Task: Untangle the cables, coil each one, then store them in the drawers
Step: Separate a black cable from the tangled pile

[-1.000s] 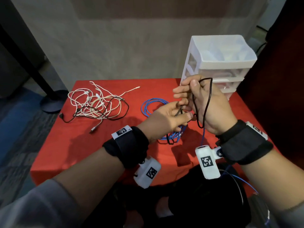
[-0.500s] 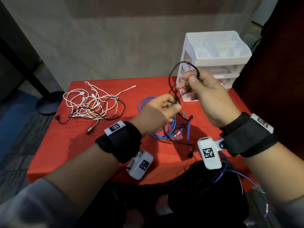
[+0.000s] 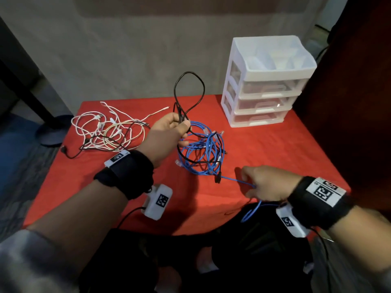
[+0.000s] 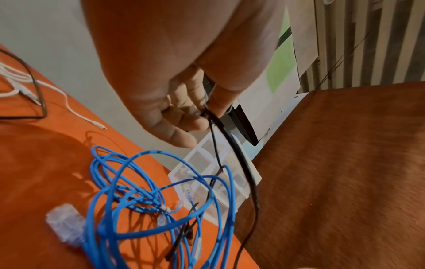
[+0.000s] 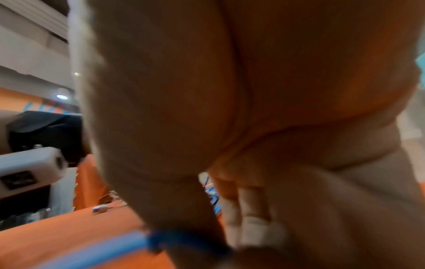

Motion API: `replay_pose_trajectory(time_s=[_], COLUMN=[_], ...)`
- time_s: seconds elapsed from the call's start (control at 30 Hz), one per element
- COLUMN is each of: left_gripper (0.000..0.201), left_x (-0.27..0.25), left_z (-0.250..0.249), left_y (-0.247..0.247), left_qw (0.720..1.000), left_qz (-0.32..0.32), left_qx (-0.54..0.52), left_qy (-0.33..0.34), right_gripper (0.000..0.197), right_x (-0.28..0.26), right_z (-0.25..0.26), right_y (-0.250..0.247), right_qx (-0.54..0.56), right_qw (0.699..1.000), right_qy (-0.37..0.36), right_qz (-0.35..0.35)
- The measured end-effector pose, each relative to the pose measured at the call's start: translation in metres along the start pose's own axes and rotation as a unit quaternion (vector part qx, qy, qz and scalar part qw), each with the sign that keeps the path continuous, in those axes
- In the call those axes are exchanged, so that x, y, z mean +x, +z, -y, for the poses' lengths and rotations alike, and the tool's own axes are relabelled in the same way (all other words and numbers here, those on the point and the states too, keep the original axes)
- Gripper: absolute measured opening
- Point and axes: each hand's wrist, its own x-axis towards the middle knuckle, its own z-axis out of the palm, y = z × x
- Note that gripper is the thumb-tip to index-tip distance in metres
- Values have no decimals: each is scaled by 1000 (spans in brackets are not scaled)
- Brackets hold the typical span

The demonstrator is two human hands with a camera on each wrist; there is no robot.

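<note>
My left hand [image 3: 175,127] pinches a black cable [image 3: 189,89] above the table; a loop of it stands up over the hand, and the rest [image 4: 243,163] hangs down into the blue cable tangle [image 3: 203,151] on the red cloth. My right hand [image 3: 262,182], low near the front edge, grips one blue cable strand [image 3: 234,179] that runs from the tangle, through the fist [image 5: 161,238] and off the table edge. A black plug [image 3: 217,178] lies on that strand. The white drawer unit [image 3: 264,85] stands at the back right, its drawers closed.
A second tangle of white, cream and black cables [image 3: 105,130] lies at the table's back left. The red tablecloth [image 3: 275,149] lies bare between the blue tangle and the drawers. A dark brown panel [image 3: 349,81] borders the right side. A black stand base [image 3: 53,132] sits on the floor at left.
My right hand let go of the black cable, dropped to the front edge and took hold of a blue strand. My left hand keeps the black cable and has moved slightly left.
</note>
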Motion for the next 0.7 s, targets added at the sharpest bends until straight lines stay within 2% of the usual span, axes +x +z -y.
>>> replay_pose_trajectory(time_s=[0.07,0.13,0.2,0.27,0.33,0.4,0.5,0.6,0.7], left_gripper=[7,7,7,9,9,11,11,10,14], left_x=[-1,-2,-2,-1,1,3,4,3,0], left_z=[1,1,3,3,2,-1,-5,-4,-2], left_y=[-5,-10,-15,-17,-18,-18,-17,-17,-16], left_qw=[1000,1000,1000,1000,999,999,999,999,999], left_qz=[-1,-7,-13,-21,-28,-28,-29,-33,-35], left_qx=[-9,-11,-6,-4,-10,-13,-17,-20,-26], left_qy=[-2,-6,-13,-16,-17,-15,-5,-1,-4], right_gripper=[12,14,17,17,18,25,34,33,22], right_x=[3,-1,-15,-35,-51,-59,-58,-44,-12], right_z=[-5,-11,-13,-8,-2,4,19,30,26], right_y=[-11,-43,-89,-140,-186,-218,-236,-228,-194], right_qx=[10,19,-3,-24,-42,-67,-46,-25,1], right_qw=[1000,1000,996,983,956,912,865,861,900], right_qy=[-1,-4,2,2,4,-10,-33,-58,-58], right_qz=[5,-20,-84,-181,-290,-404,-498,-505,-432])
